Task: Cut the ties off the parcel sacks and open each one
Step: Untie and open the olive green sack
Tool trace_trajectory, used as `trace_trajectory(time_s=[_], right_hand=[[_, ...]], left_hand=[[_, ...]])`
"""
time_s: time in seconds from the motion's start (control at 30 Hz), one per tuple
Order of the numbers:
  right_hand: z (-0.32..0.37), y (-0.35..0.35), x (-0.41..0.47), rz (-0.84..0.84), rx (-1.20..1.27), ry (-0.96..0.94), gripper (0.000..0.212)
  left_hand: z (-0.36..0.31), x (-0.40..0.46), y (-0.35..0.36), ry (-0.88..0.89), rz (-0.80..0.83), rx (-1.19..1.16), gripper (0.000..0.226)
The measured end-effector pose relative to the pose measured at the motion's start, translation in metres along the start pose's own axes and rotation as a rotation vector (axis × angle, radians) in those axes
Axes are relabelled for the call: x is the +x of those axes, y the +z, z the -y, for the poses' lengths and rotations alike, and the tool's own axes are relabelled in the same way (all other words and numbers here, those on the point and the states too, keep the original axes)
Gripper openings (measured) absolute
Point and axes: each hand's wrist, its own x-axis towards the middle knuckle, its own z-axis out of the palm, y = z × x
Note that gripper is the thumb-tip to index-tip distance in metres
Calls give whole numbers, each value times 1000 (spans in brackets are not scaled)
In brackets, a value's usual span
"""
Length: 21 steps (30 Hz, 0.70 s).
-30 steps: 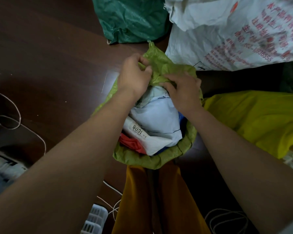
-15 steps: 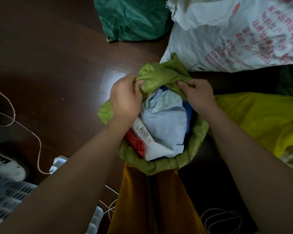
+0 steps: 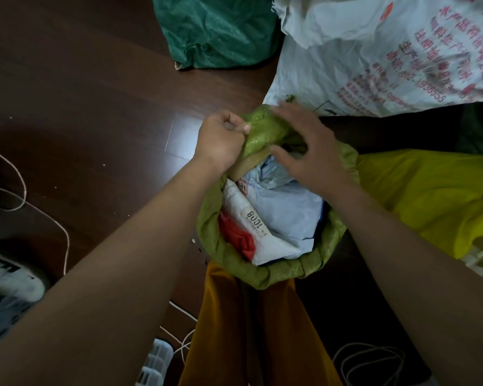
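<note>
Dark wooden floor (image 3: 95,107) carries several sacks. Green sack (image 3: 265,271) stands between the knees, mouth already rolled wide, parcels (image 3: 285,215) exposed. Left hand (image 3: 221,140) pinches the far rim; right hand (image 3: 310,151) hovers beside it, fingers spread, grasping nothing. White sack (image 3: 374,65) and teal sack (image 3: 218,32) behind: tie status indeterminable. Loose string (image 3: 25,196) lies left.

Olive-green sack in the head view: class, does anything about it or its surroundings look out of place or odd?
Nothing is damaged or spilled. The olive-green sack is open, parcels inside, rim rolled down. Loose white cord lies strewn on the dark floor, probably cut ties.
</note>
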Motion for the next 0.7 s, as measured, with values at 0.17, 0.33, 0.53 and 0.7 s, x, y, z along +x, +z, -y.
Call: trace_trajectory(time_s=[0.17, 0.33, 0.53, 0.7], right_hand=[[-6, 3, 10, 23, 59, 28, 38], [-11, -5, 19, 12, 70, 92, 23], [-12, -7, 20, 8, 51, 161, 17], [-4, -9, 19, -85, 116, 261, 38]], left_hand=[[9, -11, 0, 54, -76, -45, 18], [35, -49, -1, 353, -321, 168, 36], [65, -69, 2, 366, -386, 279, 25], [40, -42, -8, 284, -428, 69, 14]])
